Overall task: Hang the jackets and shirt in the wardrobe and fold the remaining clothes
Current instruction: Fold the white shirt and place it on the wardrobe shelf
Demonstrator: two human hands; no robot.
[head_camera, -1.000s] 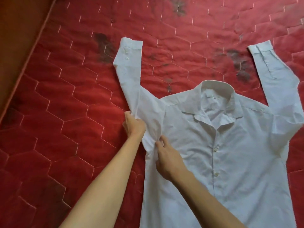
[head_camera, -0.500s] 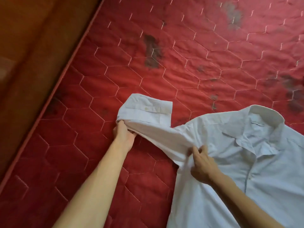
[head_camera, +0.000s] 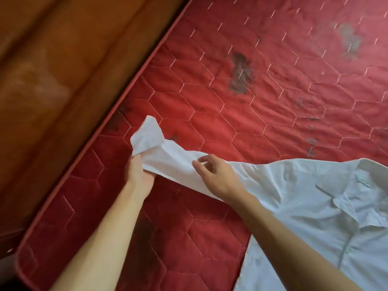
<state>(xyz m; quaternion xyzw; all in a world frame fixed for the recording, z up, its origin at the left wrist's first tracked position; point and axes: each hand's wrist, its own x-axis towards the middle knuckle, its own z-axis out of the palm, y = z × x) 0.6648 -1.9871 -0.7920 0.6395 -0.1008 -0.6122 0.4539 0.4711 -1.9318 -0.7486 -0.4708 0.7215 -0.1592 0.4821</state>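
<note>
A white button-up shirt (head_camera: 310, 206) lies front up on the red quilted mattress (head_camera: 241, 114), its collar at the right. Its left sleeve (head_camera: 168, 160) stretches out toward the mattress edge, lifted a little off the surface. My left hand (head_camera: 138, 173) grips the sleeve near the crumpled cuff (head_camera: 147, 135). My right hand (head_camera: 216, 177) lies on the sleeve further in, fingers curled with thumb and fingertips pinching the cloth. The shirt's right half runs out of frame.
The mattress edge (head_camera: 100, 133) runs diagonally from top centre to bottom left. Beyond it is a brown wooden bed frame or floor (head_camera: 52, 70). Dark stains (head_camera: 239, 74) mark the mattress above the shirt.
The sleeve, first lying upward, has been swung out leftward. My left hand slid toward the cuff and my right hand moved from the armpit onto the sleeve. The view turned left.
</note>
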